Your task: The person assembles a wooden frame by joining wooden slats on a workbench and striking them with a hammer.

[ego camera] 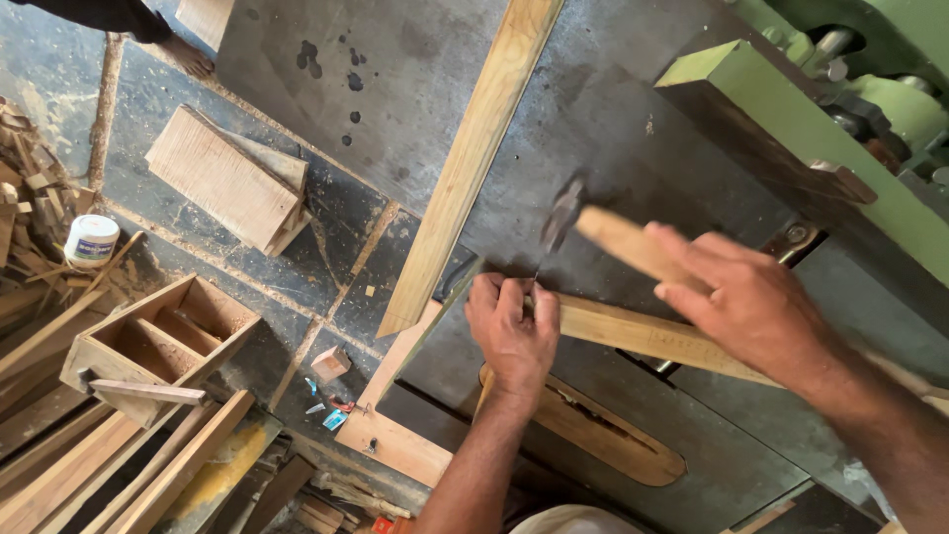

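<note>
My left hand (511, 331) pinches a thin nail (535, 280) upright on the end of a light wooden strip (643, 334) that lies across the grey machine table (613, 129). My right hand (751, 302) grips the wooden handle of a hammer (593, 225), whose blurred metal head hangs just above the nail. A second, longer wooden strip (470, 163) runs diagonally from the top of the table down to the corner where my left hand is.
A green fence and machine body (801, 119) stand at the upper right. On the floor to the left are an open wooden box (158, 346), a stack of boards (227, 178), a small white jar (92, 239) and wood scraps. Another person's bare foot (183, 54) shows at top left.
</note>
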